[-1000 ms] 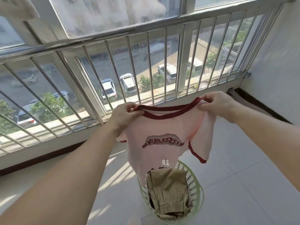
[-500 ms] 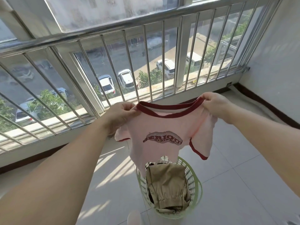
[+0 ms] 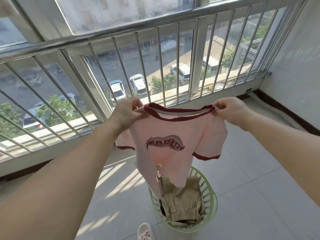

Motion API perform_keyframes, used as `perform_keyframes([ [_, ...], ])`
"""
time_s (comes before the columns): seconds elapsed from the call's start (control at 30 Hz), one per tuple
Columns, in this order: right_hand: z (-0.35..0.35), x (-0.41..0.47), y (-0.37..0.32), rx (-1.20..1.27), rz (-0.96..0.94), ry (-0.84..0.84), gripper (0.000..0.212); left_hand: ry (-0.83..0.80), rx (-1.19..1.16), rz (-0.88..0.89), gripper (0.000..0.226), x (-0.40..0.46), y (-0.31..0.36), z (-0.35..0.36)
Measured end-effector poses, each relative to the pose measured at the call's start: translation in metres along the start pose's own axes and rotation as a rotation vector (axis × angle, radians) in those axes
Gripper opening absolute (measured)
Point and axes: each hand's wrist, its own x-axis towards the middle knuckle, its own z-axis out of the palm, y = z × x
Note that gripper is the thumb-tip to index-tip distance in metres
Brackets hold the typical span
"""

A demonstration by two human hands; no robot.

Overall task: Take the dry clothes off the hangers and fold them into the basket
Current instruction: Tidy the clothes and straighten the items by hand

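A pink T-shirt [image 3: 174, 135] with dark red trim and a dark red print hangs spread out in front of me. My left hand [image 3: 128, 113] pinches its left shoulder by the collar. My right hand [image 3: 230, 111] pinches the right shoulder. The shirt's hem dangles over a light green plastic basket [image 3: 212, 201] on the floor. Folded khaki trousers [image 3: 181, 203] lie inside the basket. No hanger is in view.
A steel railing [image 3: 138, 54] with vertical bars and a window run across the front. A white wall [image 3: 294, 66] with a dark skirting closes the right side. Pale floor tiles [image 3: 259, 196] surround the basket. A pink slipper [image 3: 145, 231] shows at the bottom edge.
Both hands have kept their grip and spread the shirt flatter and slightly lower over the basket. The view has tilted down a little, and a slipper now shows.
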Motion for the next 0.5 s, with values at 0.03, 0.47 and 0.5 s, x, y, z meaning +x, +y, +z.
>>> perform_keyframes([
  [0.03,0.001,-0.001,-0.002,0.017,-0.001,-0.038,0.008,-0.035,0.005,-0.020,0.024,-0.002,-0.001,-0.001],
  [0.47,0.006,0.002,-0.010,0.109,0.010,0.033,0.029,-0.117,-0.287,-0.330,0.027,-0.017,0.001,0.009],
  [0.5,0.009,0.002,-0.013,0.086,0.009,0.064,0.028,-0.103,-0.308,-0.368,0.030,-0.017,0.003,0.013],
])
